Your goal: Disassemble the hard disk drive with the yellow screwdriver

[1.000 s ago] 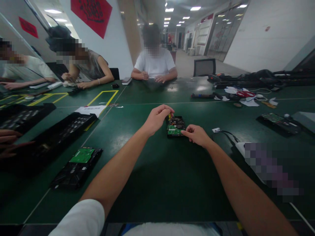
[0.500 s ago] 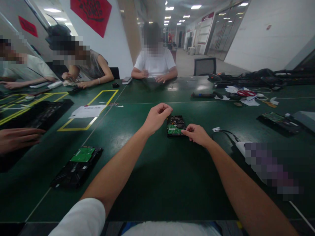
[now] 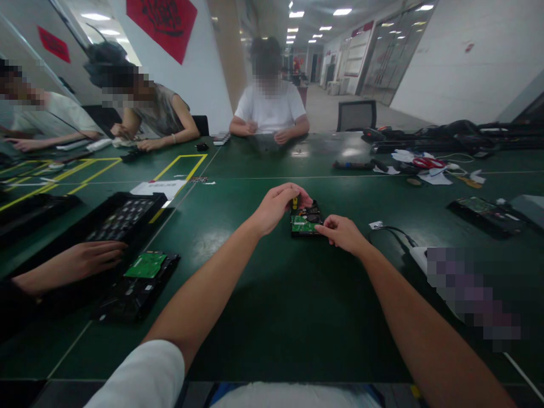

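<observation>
A hard drive [image 3: 304, 225] with a green circuit board lies on the green table in front of me. My right hand [image 3: 341, 232] is closed, thumb and fingertips pinching the drive's near right corner. Over the drive's far left side, my left hand [image 3: 283, 207] is closed in a pinch. A small yellow-and-black thing [image 3: 295, 202] shows under its fingertips; its kind is hidden by the fingers. The far left part of the drive is covered by this hand.
A co-worker's hand [image 3: 96, 258] rests on a black tray [image 3: 155, 199] at left, beside a second hard drive [image 3: 142, 269]. At right are another drive [image 3: 484, 212], a power strip [image 3: 419, 255] with its cable, and scattered papers [image 3: 437, 177]. Several people sit around the table.
The co-worker's hand and the black tray have moved right, over part of the paper sheet. My left fingers have shifted, exposing the yellow-and-black thing. My right hand keeps its pinch.
</observation>
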Demonstrator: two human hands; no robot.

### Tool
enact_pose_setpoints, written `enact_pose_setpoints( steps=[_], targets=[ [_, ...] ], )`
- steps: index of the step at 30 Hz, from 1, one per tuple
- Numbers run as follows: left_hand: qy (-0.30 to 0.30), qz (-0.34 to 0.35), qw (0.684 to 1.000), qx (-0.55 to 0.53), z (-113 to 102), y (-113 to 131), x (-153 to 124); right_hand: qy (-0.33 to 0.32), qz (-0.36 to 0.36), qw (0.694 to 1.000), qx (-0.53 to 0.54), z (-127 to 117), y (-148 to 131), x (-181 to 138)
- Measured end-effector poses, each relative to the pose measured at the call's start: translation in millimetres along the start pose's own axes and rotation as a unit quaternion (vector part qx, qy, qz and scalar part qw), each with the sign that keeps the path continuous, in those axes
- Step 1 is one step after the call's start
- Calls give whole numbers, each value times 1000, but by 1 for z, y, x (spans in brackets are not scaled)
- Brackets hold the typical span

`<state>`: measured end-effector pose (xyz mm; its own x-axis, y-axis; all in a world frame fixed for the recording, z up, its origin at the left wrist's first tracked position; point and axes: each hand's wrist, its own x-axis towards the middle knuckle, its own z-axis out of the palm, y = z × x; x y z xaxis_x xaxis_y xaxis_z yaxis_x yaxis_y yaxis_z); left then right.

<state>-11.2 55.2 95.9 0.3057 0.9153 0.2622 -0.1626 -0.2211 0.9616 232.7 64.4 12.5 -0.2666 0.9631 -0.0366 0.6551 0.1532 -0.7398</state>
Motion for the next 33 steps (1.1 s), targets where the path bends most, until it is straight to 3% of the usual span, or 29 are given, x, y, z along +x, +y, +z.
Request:
enact_pose_setpoints(
  steps=[6, 16, 27, 33],
  targets=[
    [77, 48, 985, 149, -8, 5, 2, 2, 6, 1000, 6, 1, 2, 1],
    [-8, -21, 999, -43, -4, 5, -1, 5, 1, 1000, 10, 0, 1, 0],
    [68, 52, 991, 106, -7, 2, 2, 7, 2, 1000, 13, 2, 2, 0],
    [50, 20, 997, 53, -5, 5, 1, 4, 1, 1000, 12, 1, 2, 0]
  ],
)
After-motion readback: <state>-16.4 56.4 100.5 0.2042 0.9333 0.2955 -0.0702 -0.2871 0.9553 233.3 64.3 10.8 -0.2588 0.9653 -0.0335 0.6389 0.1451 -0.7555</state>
